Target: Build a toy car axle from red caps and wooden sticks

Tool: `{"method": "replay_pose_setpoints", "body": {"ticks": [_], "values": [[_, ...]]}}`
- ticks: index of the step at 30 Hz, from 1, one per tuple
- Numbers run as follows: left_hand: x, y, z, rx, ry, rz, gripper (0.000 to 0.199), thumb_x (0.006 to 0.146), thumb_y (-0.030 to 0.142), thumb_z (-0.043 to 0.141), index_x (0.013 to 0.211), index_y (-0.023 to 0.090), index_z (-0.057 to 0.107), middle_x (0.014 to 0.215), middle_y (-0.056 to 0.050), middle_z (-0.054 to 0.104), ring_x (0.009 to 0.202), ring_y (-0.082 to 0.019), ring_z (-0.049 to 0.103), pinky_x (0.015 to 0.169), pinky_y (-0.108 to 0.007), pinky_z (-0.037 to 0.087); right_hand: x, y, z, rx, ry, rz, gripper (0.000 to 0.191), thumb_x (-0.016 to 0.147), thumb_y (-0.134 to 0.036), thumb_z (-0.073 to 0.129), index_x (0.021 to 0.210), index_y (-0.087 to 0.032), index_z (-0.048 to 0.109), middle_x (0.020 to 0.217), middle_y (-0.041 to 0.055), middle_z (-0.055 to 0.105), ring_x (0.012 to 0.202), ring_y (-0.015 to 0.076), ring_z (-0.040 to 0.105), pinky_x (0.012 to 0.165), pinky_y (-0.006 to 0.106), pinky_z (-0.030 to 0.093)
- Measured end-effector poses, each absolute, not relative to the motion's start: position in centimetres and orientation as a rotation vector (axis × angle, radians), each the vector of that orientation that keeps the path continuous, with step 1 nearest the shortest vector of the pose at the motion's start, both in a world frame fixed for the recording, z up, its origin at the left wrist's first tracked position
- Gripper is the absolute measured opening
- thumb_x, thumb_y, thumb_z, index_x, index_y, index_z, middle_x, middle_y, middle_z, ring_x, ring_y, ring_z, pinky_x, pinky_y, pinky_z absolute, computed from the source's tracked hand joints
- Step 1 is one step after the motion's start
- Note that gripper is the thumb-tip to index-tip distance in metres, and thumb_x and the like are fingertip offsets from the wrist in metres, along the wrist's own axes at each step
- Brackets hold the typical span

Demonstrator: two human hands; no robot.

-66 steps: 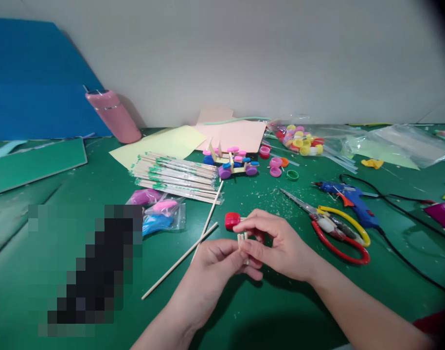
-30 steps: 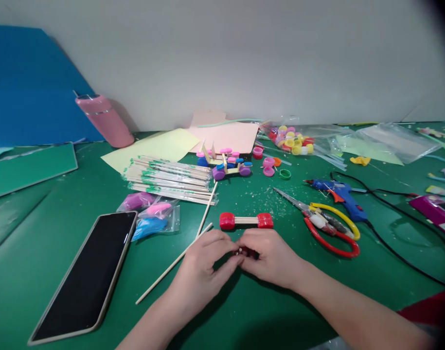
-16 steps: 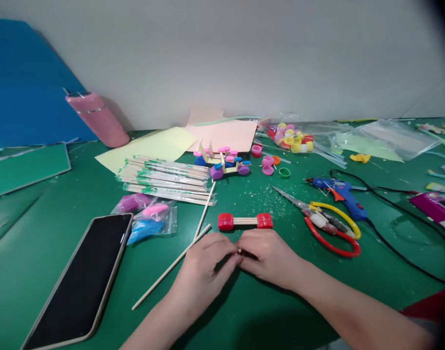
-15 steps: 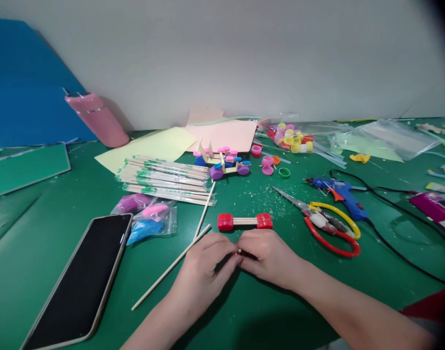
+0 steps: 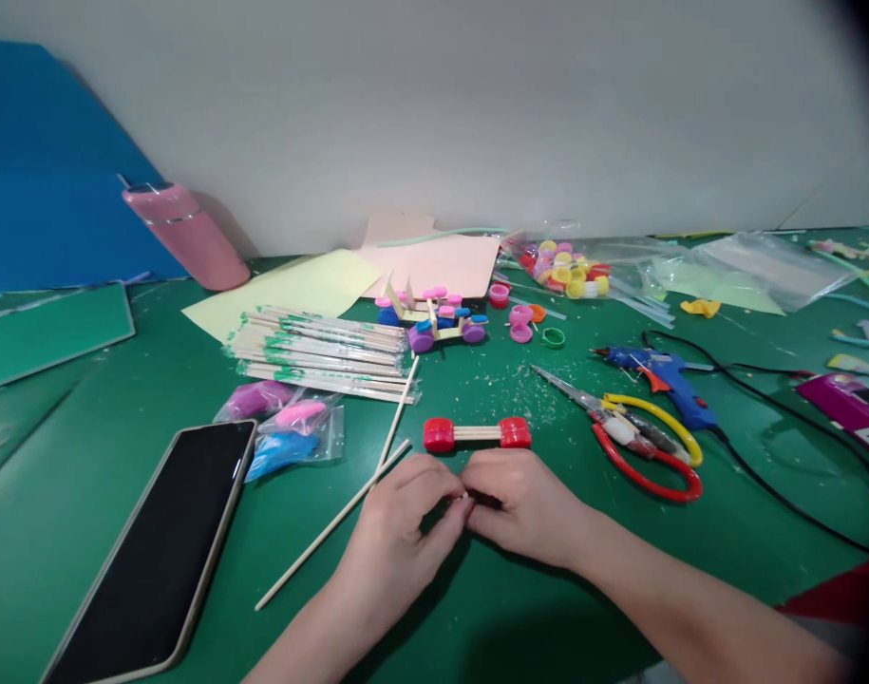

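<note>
My left hand (image 5: 404, 518) and my right hand (image 5: 523, 499) meet at the fingertips low over the table. Both pinch a wooden stick (image 5: 466, 495); only its small pale end shows, and the fingers hide the rest. Just beyond them lies a dumbbell-shaped piece (image 5: 477, 433), with red bottle caps at both ends joined by short wooden sticks. Beside my left hand, a long bare stick (image 5: 327, 532) lies slantwise, crossing near a second stick (image 5: 400, 408).
Scissors (image 5: 619, 427) and a blue glue gun (image 5: 662, 375) with a black cord lie right. A phone (image 5: 156, 551) lies left, below wrapped sticks (image 5: 327, 351). Small toy cars (image 5: 444, 328), loose caps (image 5: 520, 323) and a pink tumbler (image 5: 188, 237) stand farther back.
Both hands stay together in nearly the same place. The pale stick end between the fingertips has shifted slightly, and the whole view has moved a little.
</note>
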State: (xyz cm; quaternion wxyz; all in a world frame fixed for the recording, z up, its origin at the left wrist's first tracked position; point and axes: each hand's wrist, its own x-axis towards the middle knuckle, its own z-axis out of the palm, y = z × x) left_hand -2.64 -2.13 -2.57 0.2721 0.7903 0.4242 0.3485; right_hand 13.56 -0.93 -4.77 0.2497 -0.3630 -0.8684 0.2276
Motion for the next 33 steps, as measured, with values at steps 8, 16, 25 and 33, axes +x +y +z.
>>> {"method": "replay_pose_setpoints", "body": {"ticks": [8, 16, 25, 33], "values": [[-2.75, -2.08, -2.92, 2.121, 1.134, 0.906, 0.013, 0.074, 0.007, 0.053, 0.068, 0.016, 0.06, 0.067, -0.003, 0.06, 0.062, -0.013, 0.057, 0.057, -0.022, 0.046, 13.52, -0.77, -4.94, -1.003, -2.373, 0.675, 0.014, 0.078, -0.014, 0.054, 0.064, -0.017, 0.055, 0.061, -0.0013, 0.051, 0.057, 0.0124, 0.049, 0.053, 0.022, 0.034], [-2.56, -1.97, -2.67, 2.156, 1.228, 0.803, 0.012, 0.072, 0.011, 0.057, 0.062, 0.018, 0.057, 0.057, 0.002, 0.055, 0.052, -0.011, 0.052, 0.048, -0.02, 0.039, 13.47, -0.68, -5.02, -1.001, -2.364, 0.66, 0.018, 0.083, -0.023, 0.053, 0.066, -0.016, 0.058, 0.064, 0.0007, 0.053, 0.06, 0.0136, 0.051, 0.055, 0.022, 0.037], [-2.61, -1.87, -2.86, 2.159, 1.214, 0.805, 0.01, 0.071, 0.011, 0.056, 0.066, 0.017, 0.061, 0.056, 0.002, 0.057, 0.053, -0.011, 0.052, 0.048, -0.02, 0.04, 13.51, -0.57, -5.25, -0.981, -2.375, 0.635, 0.021, 0.083, -0.024, 0.053, 0.065, -0.015, 0.059, 0.061, 0.001, 0.055, 0.058, 0.0134, 0.052, 0.053, 0.022, 0.037], [-2.62, -1.96, -2.88, 2.127, 1.236, 0.78, 0.013, 0.07, 0.008, 0.055, 0.063, 0.018, 0.058, 0.055, 0.004, 0.055, 0.05, -0.01, 0.051, 0.047, -0.019, 0.039, 13.61, -0.67, -4.68, -1.004, -2.374, 0.721, 0.009, 0.075, -0.012, 0.058, 0.067, -0.015, 0.06, 0.064, 0.0003, 0.055, 0.06, 0.0126, 0.052, 0.054, 0.021, 0.037]]}}
